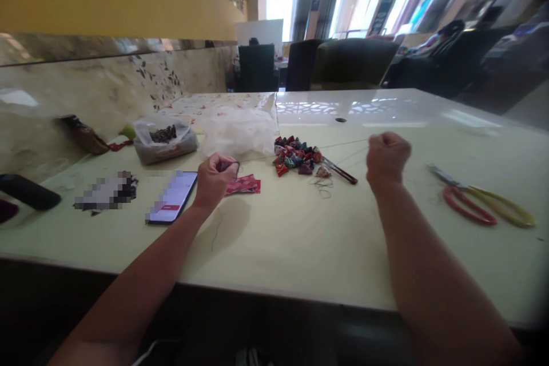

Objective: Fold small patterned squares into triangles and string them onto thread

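Observation:
My left hand point(215, 179) pinches a small dark piece of fabric point(230, 169) above the table, just left of some red patterned fabric strips point(244, 185). My right hand point(388, 155) is closed in a fist, raised over the table. A thin thread point(343, 143) stretches between the two hands; whether a needle is in my right fist is hidden. Between and beyond the hands lies a pile of small colourful fabric pieces point(295, 155). Touching its right side is a slim metal tool point(341, 171) with dark handles. Loose thread point(323, 186) curls in front of the pile.
Scissors point(480, 201) with red and yellow handles lie at the right. Leftward are a phone point(174, 197), a plastic bag of dark bits point(165, 140), dark scraps point(128, 189) and a brown object point(83, 134). Clear plastic point(238, 128) lies behind my left hand. Chairs point(351, 63) stand beyond the table.

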{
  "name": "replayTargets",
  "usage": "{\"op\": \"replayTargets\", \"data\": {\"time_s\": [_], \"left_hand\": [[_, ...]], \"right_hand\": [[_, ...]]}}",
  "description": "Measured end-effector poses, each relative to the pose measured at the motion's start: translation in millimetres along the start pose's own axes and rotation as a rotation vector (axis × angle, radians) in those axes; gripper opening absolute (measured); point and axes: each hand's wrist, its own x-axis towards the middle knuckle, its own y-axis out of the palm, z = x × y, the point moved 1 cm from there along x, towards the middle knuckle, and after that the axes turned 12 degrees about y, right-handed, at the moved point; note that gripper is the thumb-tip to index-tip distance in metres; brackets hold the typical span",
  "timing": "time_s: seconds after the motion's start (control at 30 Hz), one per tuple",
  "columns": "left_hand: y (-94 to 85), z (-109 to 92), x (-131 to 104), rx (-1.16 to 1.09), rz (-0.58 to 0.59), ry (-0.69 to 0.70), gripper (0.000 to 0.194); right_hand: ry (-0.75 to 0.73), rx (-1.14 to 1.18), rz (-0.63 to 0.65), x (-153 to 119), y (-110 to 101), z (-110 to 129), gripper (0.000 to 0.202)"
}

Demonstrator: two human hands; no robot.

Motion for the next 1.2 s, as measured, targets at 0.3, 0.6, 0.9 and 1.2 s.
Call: {"op": "replayTargets", "data": {"time_s": [0.3, 0.6, 0.9, 1.2], "left_hand": [[4.8, -16, -6, -0.014, 0.039, -0.015, 0.016], [12.7, -23, -18, -0.021, 0.140, -0.019, 0.015], [11.8, -19, -14, -0.085, 0.108, -0.119, 0.021], [10.6, -14, -11, -0.102, 0.069, -0.153, 0.020]], "right_hand": [[-0.030, -0.143, 0.056, -12, 18, 2, 0.012], [0.419, 0.151, 1.365, -155, 74, 35, 0.044], [0.466, 0.501, 1.268, -126, 54, 49, 0.044], [0.365, 0.620, 1.091, -101, 37, 58, 0.044]]}}
